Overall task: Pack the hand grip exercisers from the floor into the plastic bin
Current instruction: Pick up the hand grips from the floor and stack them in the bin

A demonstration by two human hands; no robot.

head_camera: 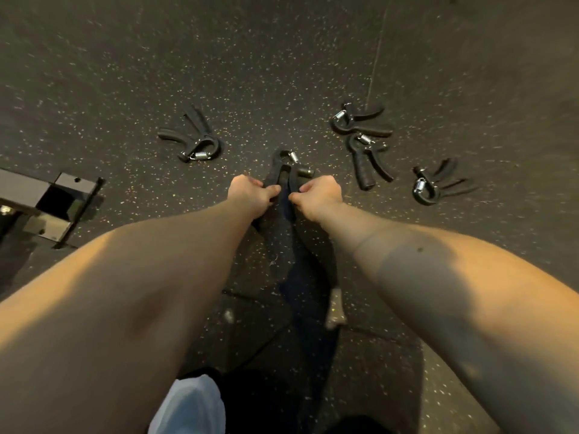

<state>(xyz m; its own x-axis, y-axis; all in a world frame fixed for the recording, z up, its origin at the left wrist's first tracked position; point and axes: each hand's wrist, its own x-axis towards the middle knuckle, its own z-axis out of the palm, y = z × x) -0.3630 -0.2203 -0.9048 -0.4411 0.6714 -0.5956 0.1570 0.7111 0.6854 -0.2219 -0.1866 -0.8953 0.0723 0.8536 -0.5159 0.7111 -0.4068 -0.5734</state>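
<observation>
I work from one view only, the wide-angle camera on the person's head, facing forward and steeply down at the speckled floor (282, 73). It sits close: both forearms (156, 277) fill the lower frame, and the left hand (250, 191) and right hand (319, 192) meet near the centre.

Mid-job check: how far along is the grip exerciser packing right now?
Done: cannot tell, since no bin is in view. In hand: the left hand and right hand each grip a handle of one held exerciser. Left: on the floor lie a left pile, a far exerciser, a middle exerciser and a near exerciser.
</observation>
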